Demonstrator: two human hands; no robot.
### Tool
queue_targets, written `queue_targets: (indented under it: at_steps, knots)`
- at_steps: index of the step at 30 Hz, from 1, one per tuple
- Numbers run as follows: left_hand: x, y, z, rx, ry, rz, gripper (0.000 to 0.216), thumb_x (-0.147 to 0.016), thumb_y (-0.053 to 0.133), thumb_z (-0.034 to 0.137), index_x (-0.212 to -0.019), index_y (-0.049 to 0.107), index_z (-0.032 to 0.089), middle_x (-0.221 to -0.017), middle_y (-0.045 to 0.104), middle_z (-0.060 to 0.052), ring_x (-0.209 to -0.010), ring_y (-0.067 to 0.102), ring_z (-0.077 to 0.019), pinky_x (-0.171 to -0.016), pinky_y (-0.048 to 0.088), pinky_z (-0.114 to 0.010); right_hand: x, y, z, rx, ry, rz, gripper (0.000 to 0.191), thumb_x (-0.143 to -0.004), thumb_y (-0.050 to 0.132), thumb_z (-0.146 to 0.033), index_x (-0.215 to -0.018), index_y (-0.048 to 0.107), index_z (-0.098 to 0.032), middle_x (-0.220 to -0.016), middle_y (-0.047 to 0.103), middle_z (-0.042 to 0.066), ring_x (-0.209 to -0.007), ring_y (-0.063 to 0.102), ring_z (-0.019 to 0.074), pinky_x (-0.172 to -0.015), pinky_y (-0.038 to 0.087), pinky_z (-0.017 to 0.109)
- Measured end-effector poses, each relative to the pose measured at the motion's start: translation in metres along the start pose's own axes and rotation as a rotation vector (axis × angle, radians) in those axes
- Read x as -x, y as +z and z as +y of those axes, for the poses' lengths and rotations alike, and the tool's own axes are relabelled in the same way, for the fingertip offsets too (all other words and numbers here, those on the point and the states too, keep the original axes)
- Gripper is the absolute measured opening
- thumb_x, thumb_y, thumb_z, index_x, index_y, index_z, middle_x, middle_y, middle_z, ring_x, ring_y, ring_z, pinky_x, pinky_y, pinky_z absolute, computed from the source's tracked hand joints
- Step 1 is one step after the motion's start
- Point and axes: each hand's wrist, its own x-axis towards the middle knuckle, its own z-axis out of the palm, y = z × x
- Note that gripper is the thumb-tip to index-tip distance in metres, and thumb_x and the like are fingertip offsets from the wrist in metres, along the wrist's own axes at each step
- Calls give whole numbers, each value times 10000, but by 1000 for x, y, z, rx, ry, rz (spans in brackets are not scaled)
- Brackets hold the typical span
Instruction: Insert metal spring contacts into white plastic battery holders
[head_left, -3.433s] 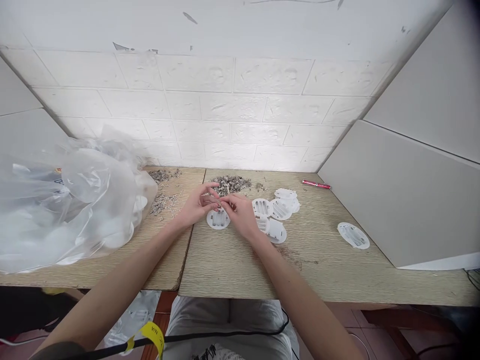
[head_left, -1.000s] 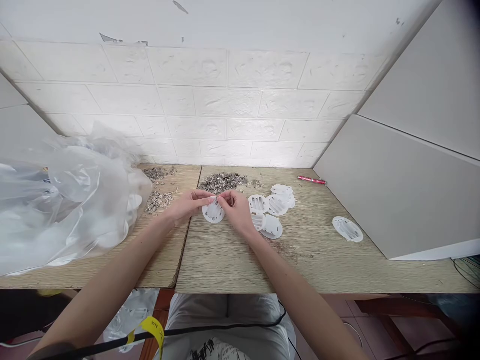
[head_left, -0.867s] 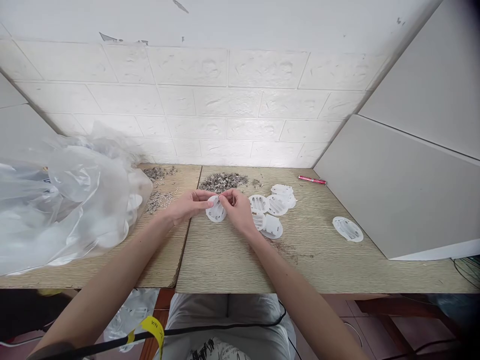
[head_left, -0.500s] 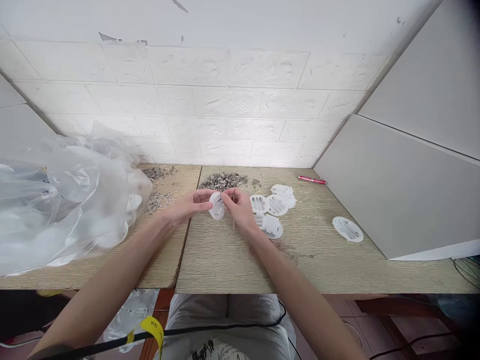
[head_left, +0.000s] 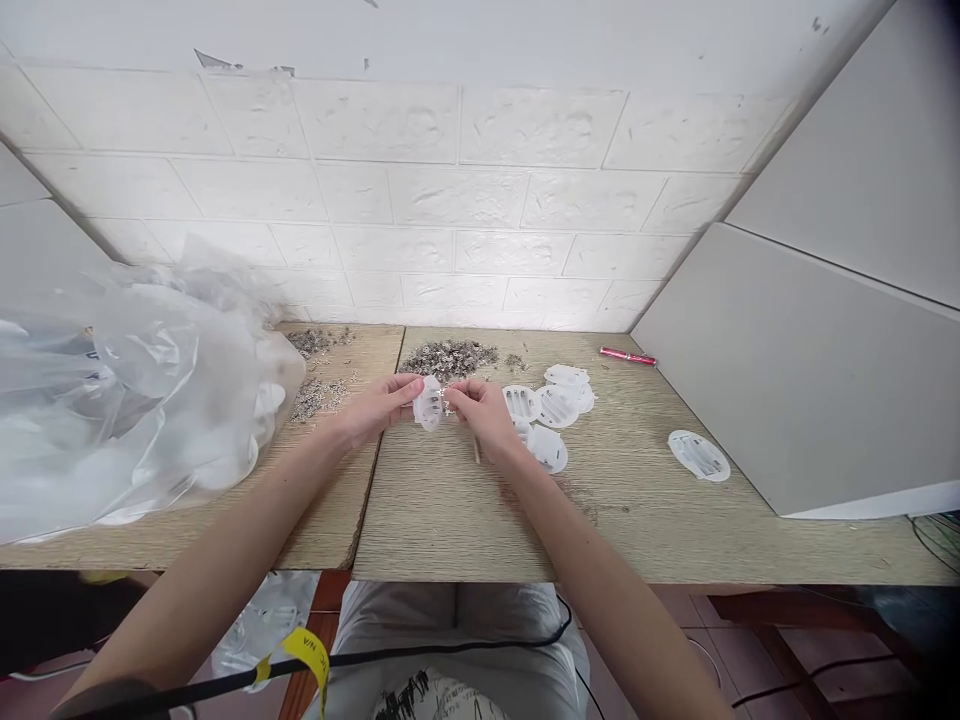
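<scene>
My left hand [head_left: 390,402] pinches a round white plastic battery holder [head_left: 428,404] by its left side, thumb on its face. The holder is tilted, and slots show across it. Just to its right, my right hand [head_left: 480,408] is closed, thumb and forefinger pressed together at a tiny metal contact [head_left: 447,405], whose shape is hard to make out. A thin wooden stick [head_left: 477,452] pokes out below the right hand; whether the hand grips it is hidden. More white holders [head_left: 556,406] lie overlapping to the right of that hand. Behind both hands is a dark heap of small metal contacts [head_left: 450,357].
A big clear plastic bag [head_left: 172,400] of white parts fills the left side. Small metal bits [head_left: 319,398] lie beside it. A red pen [head_left: 628,356] and a single white holder [head_left: 699,456] are on the right. A black cable [head_left: 450,653] crosses my lap.
The holder in my left hand has turned to a steeper tilt and shifted slightly left. My right fingertips have come away from its face to just beyond its right edge.
</scene>
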Motion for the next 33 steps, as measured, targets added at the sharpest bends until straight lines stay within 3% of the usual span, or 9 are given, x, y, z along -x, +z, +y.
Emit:
queue_targets:
  at_steps: [5, 18, 26, 33]
  knots:
    - [0, 1, -1, -20, -9, 22, 442, -735, 699, 508, -944, 703, 119, -907, 691, -104, -796, 609, -173, -720, 479, -274, 0, 0, 1, 93, -26, 26, 165, -689, 620, -324, -652, 611, -164, -544, 477, -45, -497, 359, 80, -483, 275, 235]
    - [-3, 1, -8, -43, 10, -14, 387, -821, 619, 481, -921, 689, 113, -891, 679, -99, -723, 582, -128, -714, 478, -264, 6, 4, -2, 202, -80, 87, 190, -735, 606, -343, -700, 623, -157, -654, 602, 7, -574, 505, 112, -558, 409, 248]
    - [-4, 5, -10, -64, 19, 12, 370, -797, 644, 484, -884, 681, 126, -871, 671, -73, -787, 603, -149, -752, 483, -281, 5, 6, 0, 214, -51, 146, 197, -734, 606, -346, -696, 616, -154, -660, 614, 13, -591, 527, 123, -570, 415, 256]
    - [-4, 7, -9, 15, 42, 49, 409, -788, 649, 496, -904, 688, 105, -895, 692, -121, -825, 636, -195, -773, 502, -318, 5, 3, 0, 202, -113, 86, 232, -765, 579, -366, -725, 664, -154, -640, 601, 5, -565, 477, 113, -546, 377, 248]
